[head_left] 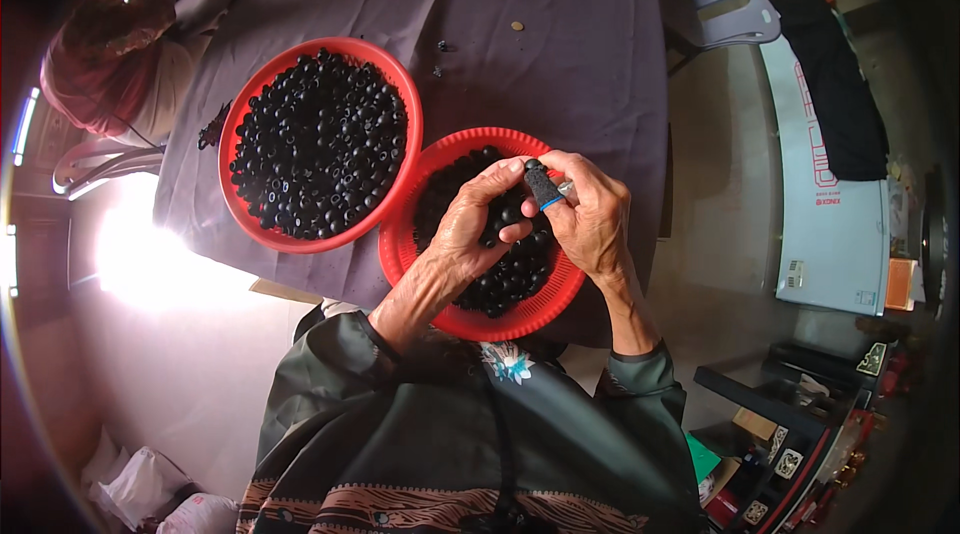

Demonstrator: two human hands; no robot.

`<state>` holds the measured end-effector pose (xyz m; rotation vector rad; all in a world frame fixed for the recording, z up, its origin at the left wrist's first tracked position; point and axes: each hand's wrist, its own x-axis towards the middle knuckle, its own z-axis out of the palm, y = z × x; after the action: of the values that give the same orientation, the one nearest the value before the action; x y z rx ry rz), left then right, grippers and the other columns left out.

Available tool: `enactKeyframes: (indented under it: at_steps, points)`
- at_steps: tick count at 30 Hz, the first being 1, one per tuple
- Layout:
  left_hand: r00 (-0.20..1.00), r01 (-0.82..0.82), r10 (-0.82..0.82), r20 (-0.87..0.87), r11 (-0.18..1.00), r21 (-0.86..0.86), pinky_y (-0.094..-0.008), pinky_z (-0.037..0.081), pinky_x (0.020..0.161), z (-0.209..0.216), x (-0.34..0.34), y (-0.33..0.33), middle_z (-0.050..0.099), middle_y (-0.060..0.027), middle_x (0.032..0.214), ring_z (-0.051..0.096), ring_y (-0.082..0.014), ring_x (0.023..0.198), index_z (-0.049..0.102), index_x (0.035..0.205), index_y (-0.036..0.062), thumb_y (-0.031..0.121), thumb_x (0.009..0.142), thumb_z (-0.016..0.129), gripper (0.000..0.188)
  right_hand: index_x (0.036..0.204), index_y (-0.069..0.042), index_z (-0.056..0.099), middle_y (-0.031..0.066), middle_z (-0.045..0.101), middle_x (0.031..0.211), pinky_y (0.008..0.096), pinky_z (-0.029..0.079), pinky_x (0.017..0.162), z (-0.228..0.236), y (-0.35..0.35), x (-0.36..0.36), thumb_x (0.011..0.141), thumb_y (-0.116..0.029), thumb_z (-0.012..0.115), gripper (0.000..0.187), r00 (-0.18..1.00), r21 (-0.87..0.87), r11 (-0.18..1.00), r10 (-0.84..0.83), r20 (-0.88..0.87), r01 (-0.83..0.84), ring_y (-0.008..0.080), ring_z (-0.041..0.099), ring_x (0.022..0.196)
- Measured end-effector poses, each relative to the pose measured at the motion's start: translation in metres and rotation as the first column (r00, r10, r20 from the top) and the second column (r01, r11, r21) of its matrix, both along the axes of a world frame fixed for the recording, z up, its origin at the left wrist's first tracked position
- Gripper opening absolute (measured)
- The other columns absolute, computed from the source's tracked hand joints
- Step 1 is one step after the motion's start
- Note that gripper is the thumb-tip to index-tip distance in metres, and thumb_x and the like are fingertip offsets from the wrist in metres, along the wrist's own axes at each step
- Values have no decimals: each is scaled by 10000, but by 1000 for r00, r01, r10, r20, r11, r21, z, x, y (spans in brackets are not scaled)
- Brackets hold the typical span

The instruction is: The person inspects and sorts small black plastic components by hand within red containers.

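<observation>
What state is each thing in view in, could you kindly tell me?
Left hand: curled, thumb at a small round black piece.
Right hand: closed on a small silvery object.
Black fabric finger sleeve with blue edge: worn on right thumb.
Wide red plastic bowl: full of black round pieces, many hollow.
Slotted red plastic basket: holding black pieces, partly hidden by hands.
Dark purplish tablecloth: spread, creased.
Black cloth at right: draped.

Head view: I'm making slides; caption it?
Left hand and right hand meet above a red basket of black pieces, beside a red basin holding more.
</observation>
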<state>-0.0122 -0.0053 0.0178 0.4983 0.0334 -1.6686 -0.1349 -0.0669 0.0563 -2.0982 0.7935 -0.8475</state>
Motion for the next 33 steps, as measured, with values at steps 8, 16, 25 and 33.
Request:
enactKeyframes:
  at_steps: [8,16,25,33]
  points:
    - [989,-76,80,121,996,-43,-175,359,382,-2,5,1,528,-32,773,516,-86,607,535,937,28,140,883,554,126,947,-10,591,82,630,776,265,506,527,-1,-9,-8,727,18,637,226,990,-246,962,92,-105,-115,144,636,637]
    - [988,50,-31,154,991,-123,-164,354,367,-1,15,1,559,-42,744,531,-77,570,554,947,20,131,875,569,134,1076,-40,586,104,654,941,240,525,643,19,-15,-7,766,0,638,317,964,193,946,265,1,-260,138,649,743]
    - [968,85,-65,242,994,-74,-162,356,369,2,16,1,586,-54,802,535,-69,583,553,965,14,143,885,559,152,1058,-40,584,97,652,881,226,517,597,4,-20,-7,733,72,617,345,963,35,966,258,-78,-256,132,656,748]
    - [998,28,-21,61,994,-110,-167,351,373,-4,13,0,557,-69,815,522,-91,586,542,979,7,70,862,551,133,1000,-55,589,64,635,753,219,482,537,-1,-13,3,720,72,625,309,974,-55,977,212,85,-208,93,598,577]
